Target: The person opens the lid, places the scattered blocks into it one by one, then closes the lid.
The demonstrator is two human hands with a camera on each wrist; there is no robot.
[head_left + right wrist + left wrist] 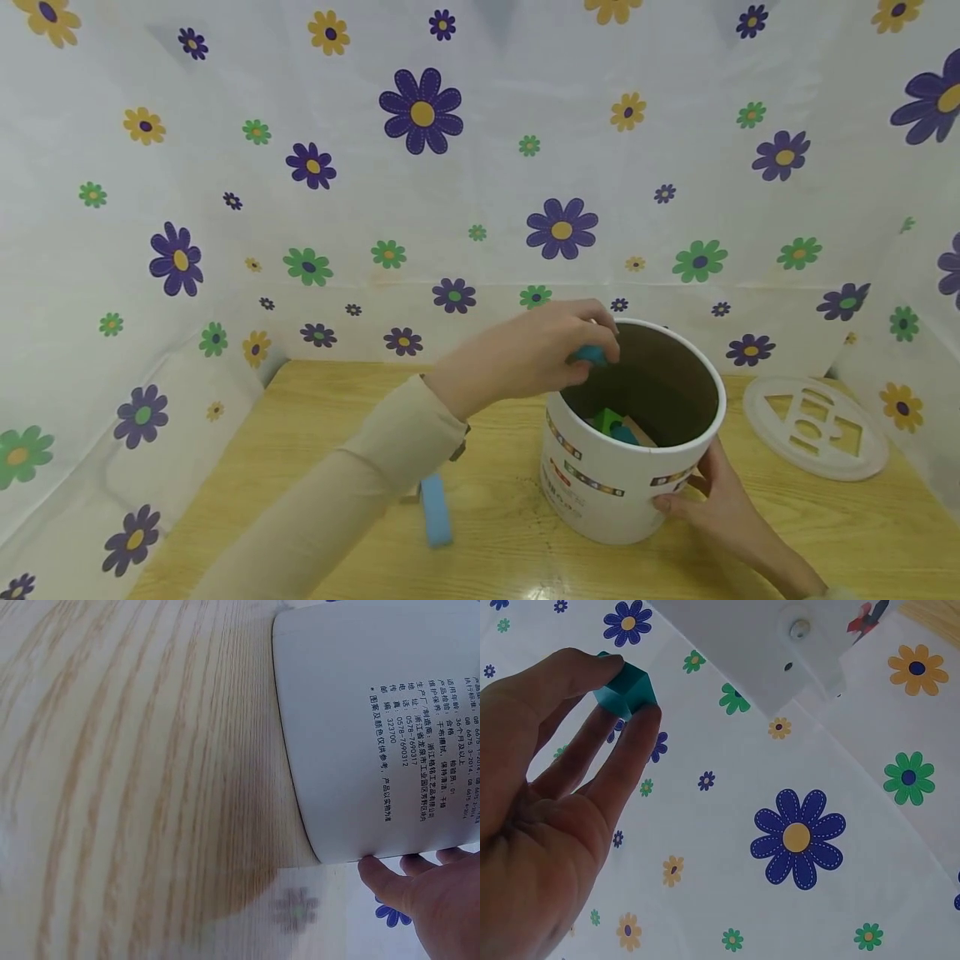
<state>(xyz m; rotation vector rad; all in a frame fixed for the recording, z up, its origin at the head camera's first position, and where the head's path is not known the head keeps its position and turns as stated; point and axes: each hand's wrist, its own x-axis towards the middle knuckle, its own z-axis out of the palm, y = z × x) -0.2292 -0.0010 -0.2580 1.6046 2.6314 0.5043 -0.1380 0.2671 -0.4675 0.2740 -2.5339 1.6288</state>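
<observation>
The work looks partway through, with blocks both inside and outside the white bucket, which stands upright on the wooden counter. Seen from the head view, the left hand is at the bucket's 10 o'clock rim, its fingers pinching a teal block over the opening, so that piece is not yet set down. The right hand grips the bucket at 4 o'clock, thumb and fingers spread against the wall, apparently steadying it. Down inside, a green block and a blue-green block show, with a wood-coloured one just beside them; the rest of the interior is too dark to count. Left outside, at about 8 o'clock from the bucket, is a long blue block, next to a pale piece partly hidden by the left sleeve. The lid, with its shaped holes, lies off the bucket at 3 o'clock, so closing up remains undone.
</observation>
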